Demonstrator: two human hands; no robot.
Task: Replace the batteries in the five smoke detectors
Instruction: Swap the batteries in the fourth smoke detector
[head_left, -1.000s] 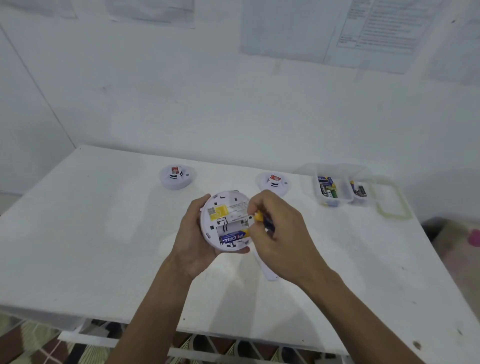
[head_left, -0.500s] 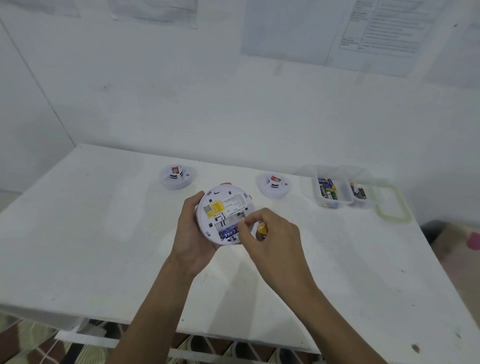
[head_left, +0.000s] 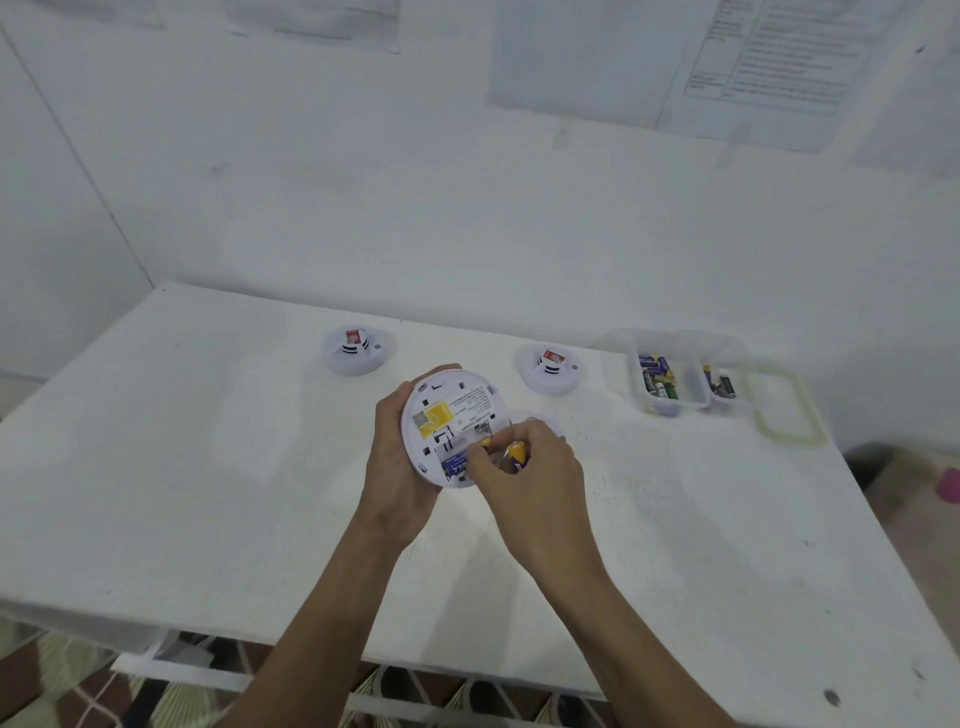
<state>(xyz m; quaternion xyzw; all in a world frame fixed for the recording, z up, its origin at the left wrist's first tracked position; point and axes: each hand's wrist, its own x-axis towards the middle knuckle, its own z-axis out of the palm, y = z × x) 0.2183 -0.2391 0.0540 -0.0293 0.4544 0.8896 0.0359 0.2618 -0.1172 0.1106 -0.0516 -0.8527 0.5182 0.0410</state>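
Note:
My left hand (head_left: 397, 457) grips a round white smoke detector (head_left: 451, 415) above the table, its back with a yellow label facing me. A blue battery (head_left: 456, 466) lies in the open compartment. My right hand (head_left: 530, 478) pinches a yellow-and-blue battery (head_left: 518, 453) at the compartment's right end, its fingers over part of the slot. Two more white smoke detectors stand on the table, one at the back left (head_left: 355, 351) and one at the back middle (head_left: 551, 370).
Two clear plastic tubs with several batteries sit at the back right, the larger (head_left: 660, 384) beside the smaller (head_left: 723, 387), with a clear lid (head_left: 789, 410) next to them. The white table (head_left: 208, 493) stands against a white wall. Floor shows beyond the right edge.
The detector has tilted and shifted slightly left. My right hand dropped lower along the compartment, and the yellow-tipped battery now sits at the slot's right end between its fingers.

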